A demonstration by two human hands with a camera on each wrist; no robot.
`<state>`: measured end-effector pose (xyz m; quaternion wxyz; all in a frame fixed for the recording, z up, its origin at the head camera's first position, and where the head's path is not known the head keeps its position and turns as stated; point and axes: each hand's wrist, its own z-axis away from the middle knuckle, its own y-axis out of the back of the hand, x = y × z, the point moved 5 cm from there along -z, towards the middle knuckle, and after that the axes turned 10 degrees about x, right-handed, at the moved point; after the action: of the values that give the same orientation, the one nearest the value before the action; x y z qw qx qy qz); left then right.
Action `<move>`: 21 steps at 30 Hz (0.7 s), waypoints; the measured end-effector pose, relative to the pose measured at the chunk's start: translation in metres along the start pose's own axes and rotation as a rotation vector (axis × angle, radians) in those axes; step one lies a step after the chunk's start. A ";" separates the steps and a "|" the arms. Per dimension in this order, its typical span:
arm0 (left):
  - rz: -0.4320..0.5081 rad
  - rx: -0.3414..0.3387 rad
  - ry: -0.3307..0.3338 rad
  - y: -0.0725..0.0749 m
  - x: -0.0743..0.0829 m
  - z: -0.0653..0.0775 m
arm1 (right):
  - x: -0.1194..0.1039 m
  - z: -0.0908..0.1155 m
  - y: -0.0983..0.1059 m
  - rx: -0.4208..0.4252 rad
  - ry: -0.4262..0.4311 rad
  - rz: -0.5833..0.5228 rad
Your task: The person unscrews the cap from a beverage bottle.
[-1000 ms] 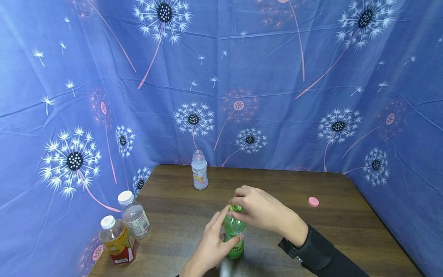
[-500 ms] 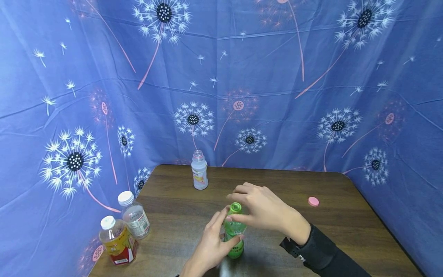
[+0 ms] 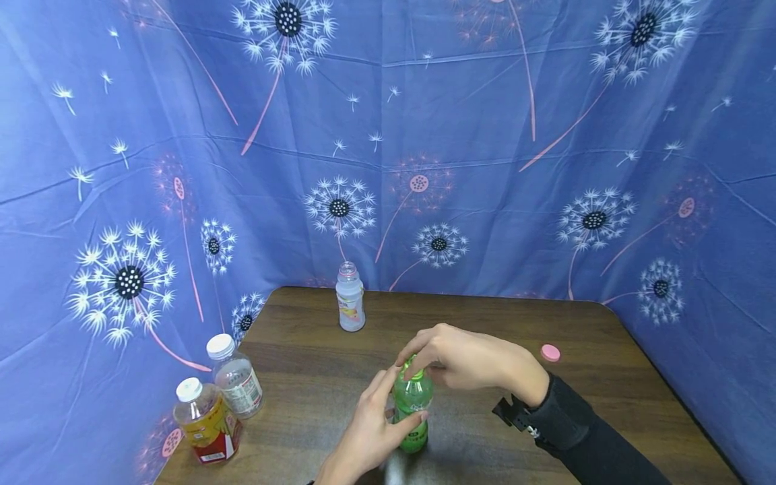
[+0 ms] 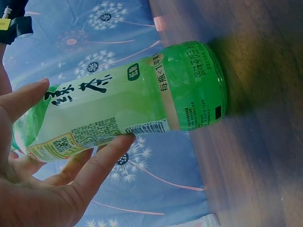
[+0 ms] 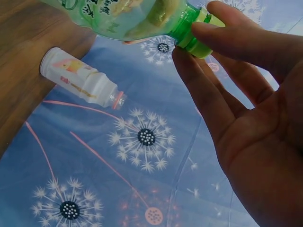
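While the green, translucent plastic bottle [image 3: 413, 394] stands upright on the brown wood-grain table [image 3: 315, 364], its long axis runs vertical between the hands, base down and neck up. The left hand [image 3: 372, 424] comes in from the left and near side, grasping the body, thumb on one flank and fingers on the other; how firmly, cannot tell. The right hand [image 3: 473, 357] arches over from the right and pinches the ribbed, lime-green plastic cap [image 5: 201, 49] between thumb and fingertips. Both hands touch the bottle, but the right is the one at the top end; judged from this, the cap's turning axis, in line with the bottle's height, is the relation that matters. Materials: thin, glossy wall, smooth printed label with dark characters and a barcode, rounded shoulder tapering to a narrow neck. Beyond the hands, near the table's back edge, stands a white, waisted plastic bottle [image 3: 350, 303] with a clear, uncapped neck. To the right, well apart, lies a flat, pink, disc-shaped cap [image 3: 550, 352]. At left stand a clear, white-capped plastic bottle [image 3: 240, 384] and a white-capped bottle with a yellow-and-red label [image 3: 209, 428]. Backdrop: soft, creased blue cloth [image 3: 485, 114] printed with dandelions.
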<state>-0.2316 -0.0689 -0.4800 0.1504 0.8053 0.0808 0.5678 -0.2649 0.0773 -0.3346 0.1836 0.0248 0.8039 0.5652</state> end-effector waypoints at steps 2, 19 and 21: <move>0.001 -0.002 0.003 0.000 0.000 0.000 | 0.001 -0.001 0.001 -0.006 -0.015 -0.016; -0.026 0.029 -0.016 -0.001 0.003 0.000 | 0.003 -0.004 -0.001 0.016 -0.081 0.020; -0.027 0.029 -0.011 -0.001 0.003 0.000 | 0.001 -0.004 -0.002 0.032 -0.074 0.062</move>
<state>-0.2300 -0.0672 -0.4776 0.1469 0.8092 0.0991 0.5601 -0.2669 0.0737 -0.3357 0.1953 0.0737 0.8043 0.5564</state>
